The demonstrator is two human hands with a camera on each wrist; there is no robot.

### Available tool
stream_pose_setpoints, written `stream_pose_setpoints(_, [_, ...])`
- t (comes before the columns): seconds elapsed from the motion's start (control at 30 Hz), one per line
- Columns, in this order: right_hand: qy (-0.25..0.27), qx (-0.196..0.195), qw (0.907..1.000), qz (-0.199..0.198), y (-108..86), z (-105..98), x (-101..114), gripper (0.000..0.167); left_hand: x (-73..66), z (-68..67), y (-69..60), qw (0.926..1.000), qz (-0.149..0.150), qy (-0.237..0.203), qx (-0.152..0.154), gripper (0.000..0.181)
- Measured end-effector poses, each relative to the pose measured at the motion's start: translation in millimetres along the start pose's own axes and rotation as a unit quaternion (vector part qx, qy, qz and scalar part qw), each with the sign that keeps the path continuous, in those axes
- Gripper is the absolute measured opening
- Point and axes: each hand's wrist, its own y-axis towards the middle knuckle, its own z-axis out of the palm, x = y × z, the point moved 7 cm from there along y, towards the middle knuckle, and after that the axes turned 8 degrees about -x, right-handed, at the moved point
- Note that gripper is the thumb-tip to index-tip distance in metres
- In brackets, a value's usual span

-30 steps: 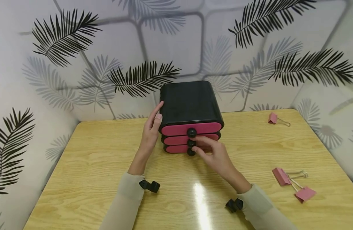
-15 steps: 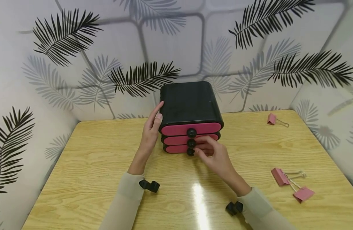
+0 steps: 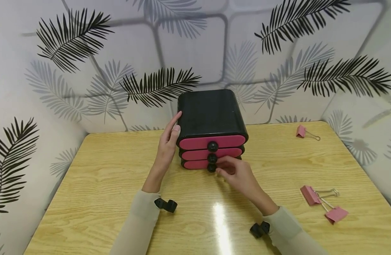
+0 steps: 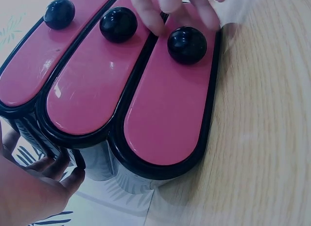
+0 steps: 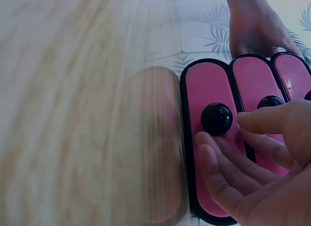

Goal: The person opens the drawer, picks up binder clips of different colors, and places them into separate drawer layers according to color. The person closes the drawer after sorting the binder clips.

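Resting along the left side of the black drawer box (image 3: 211, 113), my left hand (image 3: 166, 150) lies flat and relaxed, wrapped round nothing. Its thumb is by the front left edge and its index finger reaches back along the wall; I judge it is there to brace the box against sliding or twisting.

My right hand (image 3: 241, 173) is at the front of the box, low and just right of centre. Its fingers are loosely bent and apart, with the tips just beside the round bottom knob (image 5: 216, 119). They do not wrap round it, and I cannot tell whether any tip actually touches. Coming in from the side, I think, suits the tight stack: the middle knob (image 4: 118, 24) sits right above, leaving little room from there.

The box itself stands on the wooden table (image 3: 103, 184) towards its back edge, near the patterned wall (image 3: 195, 46). Its three pink fronts face me, which puts every knob, including the top knob (image 3: 212, 146), within my reach. All three drawers look pushed in.

Well to the right of the box lies a single pink clip (image 3: 300, 131); nearer me on that side is a pair, one pink-bodied clip (image 3: 311, 195) and another clip (image 3: 336, 215), out of the way of both hands.
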Motion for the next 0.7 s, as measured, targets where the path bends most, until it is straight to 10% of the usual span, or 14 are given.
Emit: stream_pose_setpoints(0.7, [-0.034,0.010,0.9993,0.010,11.3,8.3,-3.9,0.016,-13.3,0.3,-1.3,0.9999,-0.003,0.010,0.010,0.051])
